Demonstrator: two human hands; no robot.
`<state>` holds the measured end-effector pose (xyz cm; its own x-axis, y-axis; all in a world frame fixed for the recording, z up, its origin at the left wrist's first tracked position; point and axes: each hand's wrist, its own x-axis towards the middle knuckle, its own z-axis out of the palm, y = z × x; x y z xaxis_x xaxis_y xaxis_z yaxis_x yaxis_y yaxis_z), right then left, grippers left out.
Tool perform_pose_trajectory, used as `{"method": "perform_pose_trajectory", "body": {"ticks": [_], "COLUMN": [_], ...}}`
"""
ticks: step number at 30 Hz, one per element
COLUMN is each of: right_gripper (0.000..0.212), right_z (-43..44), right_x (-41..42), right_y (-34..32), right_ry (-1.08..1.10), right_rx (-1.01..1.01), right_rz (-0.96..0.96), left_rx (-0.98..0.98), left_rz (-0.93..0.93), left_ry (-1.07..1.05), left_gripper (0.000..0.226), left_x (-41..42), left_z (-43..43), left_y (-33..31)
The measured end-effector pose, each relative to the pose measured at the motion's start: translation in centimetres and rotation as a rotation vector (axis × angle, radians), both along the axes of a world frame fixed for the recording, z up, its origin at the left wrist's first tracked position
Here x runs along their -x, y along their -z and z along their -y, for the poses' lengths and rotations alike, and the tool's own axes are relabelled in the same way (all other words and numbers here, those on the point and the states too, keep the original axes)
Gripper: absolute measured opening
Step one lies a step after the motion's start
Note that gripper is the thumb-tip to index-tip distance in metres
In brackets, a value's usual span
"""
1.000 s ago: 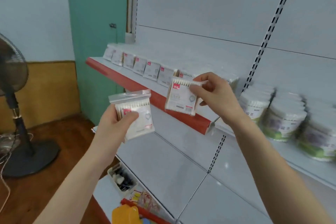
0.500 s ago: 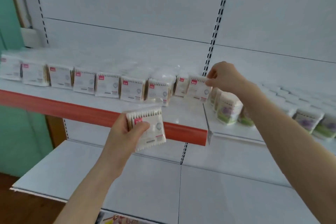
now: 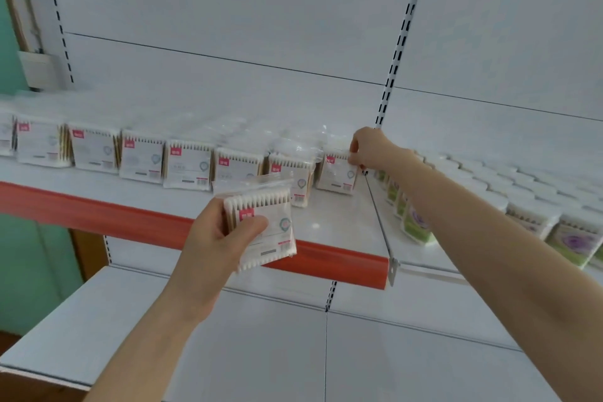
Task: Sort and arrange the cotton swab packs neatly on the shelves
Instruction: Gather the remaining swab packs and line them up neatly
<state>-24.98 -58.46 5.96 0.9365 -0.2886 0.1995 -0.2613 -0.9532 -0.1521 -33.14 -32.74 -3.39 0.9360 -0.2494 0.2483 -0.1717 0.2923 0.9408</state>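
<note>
Standing beside the shelf's [image 3: 342,222] wire divider [image 3: 378,222], a flat plastic pack [image 3: 336,173] was pinched by the right hand [image 3: 372,148]; a second pack [image 3: 270,232] was gripped by the left hand [image 3: 215,238].

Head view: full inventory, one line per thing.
shelf packs: about seven in front row, more blurred behind, white with red tags, upper shelf
end pack: one, white, row's right end
held pack: one, white, in front of upper shelf
tubs: many, white lids, green-purple labels, right bay
upper shelf: one, white, red front strip
lower shelf: one, white, below
left hand: grip on held pack
right hand: pinch grip on end pack's top corner
</note>
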Motion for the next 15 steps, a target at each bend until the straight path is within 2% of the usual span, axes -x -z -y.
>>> {"method": "perform_pose_trajectory", "body": {"ticks": [3, 5, 8, 11, 15], "right_gripper": [0.030, 0.032, 0.017, 0.015, 0.017], "right_z": [0.4, -0.1, -1.7, -3.9, -5.4], "right_x": [0.6, 1.7, 4.5, 8.3, 11.2], "right_y": [-0.3, -1.1, -2.4, -2.9, -2.6], "right_ry": [-0.011, -0.038, -0.196, -0.349, -0.449], "right_rx": [0.047, 0.038, -0.198, -0.403, -0.417], "right_rz": [0.012, 0.130, 0.311, 0.274, 0.115], "left_rx": [0.005, 0.005, 0.031, 0.027, -0.008], "left_rz": [0.042, 0.063, 0.062, 0.075, 0.137], "left_ry": [0.034, 0.029, 0.016, 0.013, 0.029], "left_gripper": [0.023, 0.022, 0.017, 0.018, 0.016], "left_x": [-0.3, -0.7, -1.3, -1.9, -2.3], "left_z": [0.3, 0.6, 1.4, 2.4, 4.1], "left_y": [-0.2, -0.4, -0.8, -1.4, -2.1]}}
